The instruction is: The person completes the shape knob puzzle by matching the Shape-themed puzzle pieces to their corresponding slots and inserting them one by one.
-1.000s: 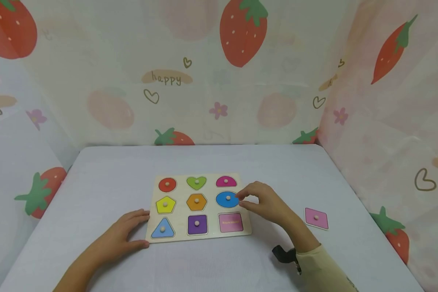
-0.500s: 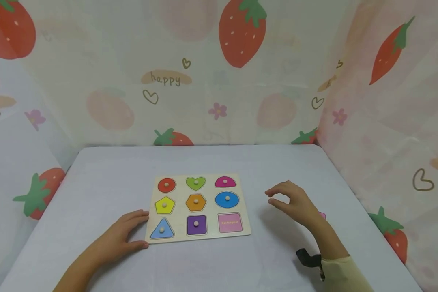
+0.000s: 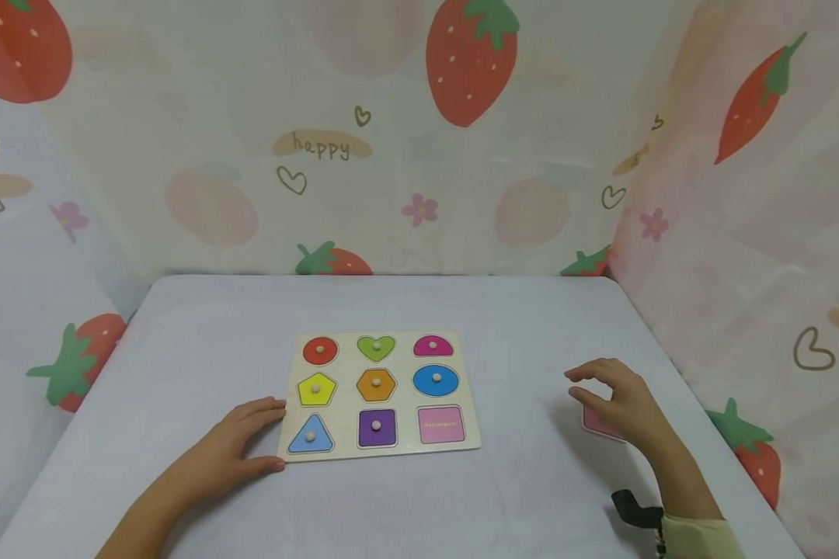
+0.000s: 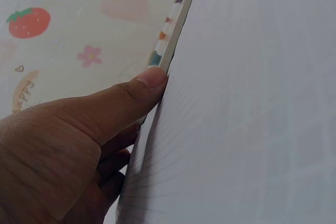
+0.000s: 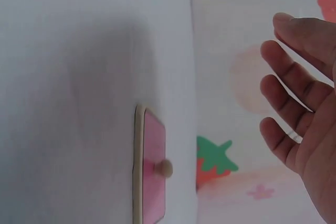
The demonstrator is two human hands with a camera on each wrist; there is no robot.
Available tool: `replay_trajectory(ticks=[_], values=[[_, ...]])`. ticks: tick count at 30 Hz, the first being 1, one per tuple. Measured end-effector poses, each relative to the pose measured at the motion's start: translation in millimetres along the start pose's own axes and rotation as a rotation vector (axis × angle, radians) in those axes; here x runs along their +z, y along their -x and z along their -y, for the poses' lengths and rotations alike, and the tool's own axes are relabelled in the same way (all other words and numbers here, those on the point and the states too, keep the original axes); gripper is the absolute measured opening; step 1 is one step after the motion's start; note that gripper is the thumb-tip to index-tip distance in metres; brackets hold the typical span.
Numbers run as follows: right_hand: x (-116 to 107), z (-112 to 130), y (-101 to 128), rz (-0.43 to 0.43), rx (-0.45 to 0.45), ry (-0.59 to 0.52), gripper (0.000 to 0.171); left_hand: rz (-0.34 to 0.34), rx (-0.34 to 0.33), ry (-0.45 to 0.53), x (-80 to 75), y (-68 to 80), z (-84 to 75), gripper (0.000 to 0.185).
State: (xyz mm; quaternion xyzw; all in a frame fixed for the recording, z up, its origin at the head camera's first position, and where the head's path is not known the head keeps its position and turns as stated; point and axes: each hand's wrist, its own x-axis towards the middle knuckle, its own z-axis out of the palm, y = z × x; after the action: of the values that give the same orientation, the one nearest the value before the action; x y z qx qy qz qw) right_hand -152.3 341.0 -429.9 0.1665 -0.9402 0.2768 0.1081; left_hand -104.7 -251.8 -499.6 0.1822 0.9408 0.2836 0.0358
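A wooden peg puzzle board (image 3: 404, 400) lies on the table, holding several coloured knobbed shapes. Its lower right recess (image 3: 441, 425) is pink, printed and without a piece. My left hand (image 3: 213, 458) rests at the board's left edge, thumb at the near corner and fingertips farther up the side. In the left wrist view the thumb (image 4: 131, 95) touches the board's edge. To the right, my right hand (image 3: 622, 400) hovers above a pink rectangular puzzle piece (image 3: 599, 424), partly hiding it. Thumb and fingers are apart with nothing between them. The piece's round knob (image 5: 165, 169) faces up.
White cloth covers the table (image 3: 524, 310). Strawberry-printed sheets (image 3: 419, 155) hang behind and along both sides. A black device (image 3: 636, 512) shows at the right wrist, by the pale sleeve (image 3: 699, 537).
My right hand has moved right, away from the blue oval on the board, to over the loose pink piece. The left hand and the board have stayed in place.
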Motion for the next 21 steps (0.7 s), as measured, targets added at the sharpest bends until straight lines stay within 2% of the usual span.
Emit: replay_trajectory(ticks=[9,21], values=[[-8.8,-19.2,13.5,-0.003,0.069,0.034,0.023,0.015,-0.02,0.006,-0.9,-0.7,-3.2,0.081],[-14.4,-37.9,27.5,0.033,0.147,0.043,0.03,0.012,-0.011,-0.001,-1.9,-0.4,-1.9,0.08]])
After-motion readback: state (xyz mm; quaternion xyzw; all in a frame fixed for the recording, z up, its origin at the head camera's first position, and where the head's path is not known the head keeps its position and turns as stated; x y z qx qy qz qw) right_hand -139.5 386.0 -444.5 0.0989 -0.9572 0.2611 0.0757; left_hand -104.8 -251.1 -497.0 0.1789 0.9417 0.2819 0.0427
